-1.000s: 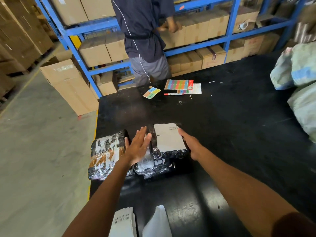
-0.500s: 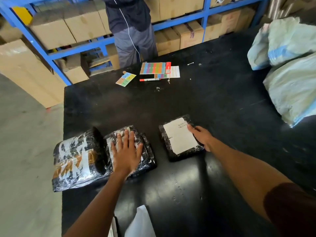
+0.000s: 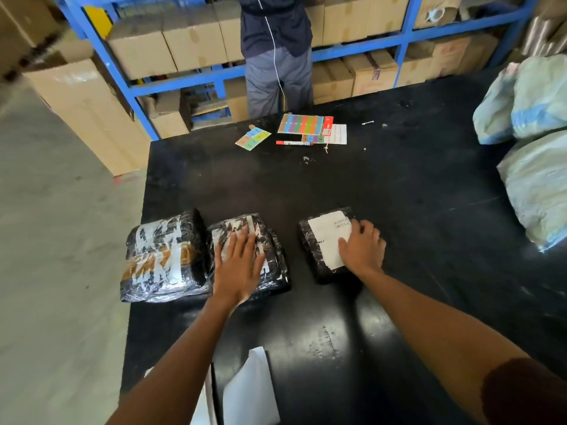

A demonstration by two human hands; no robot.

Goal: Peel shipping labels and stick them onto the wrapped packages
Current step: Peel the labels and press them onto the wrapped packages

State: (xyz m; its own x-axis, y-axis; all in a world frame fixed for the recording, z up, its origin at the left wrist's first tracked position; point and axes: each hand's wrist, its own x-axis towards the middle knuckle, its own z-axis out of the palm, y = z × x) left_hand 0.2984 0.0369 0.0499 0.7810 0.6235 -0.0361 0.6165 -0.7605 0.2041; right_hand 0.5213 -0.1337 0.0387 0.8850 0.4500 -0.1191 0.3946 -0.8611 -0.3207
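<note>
red marker [image 3: 294, 143] beside colourful sticker sheet [image 3: 303, 124]

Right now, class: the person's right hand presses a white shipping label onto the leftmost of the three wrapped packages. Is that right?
Not quite. In the head view the right hand presses the white shipping label onto the rightmost wrapped package, not the leftmost.

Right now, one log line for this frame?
left hand: flat on middle package | right hand: pressing label onto right package | third package: untouched
</note>
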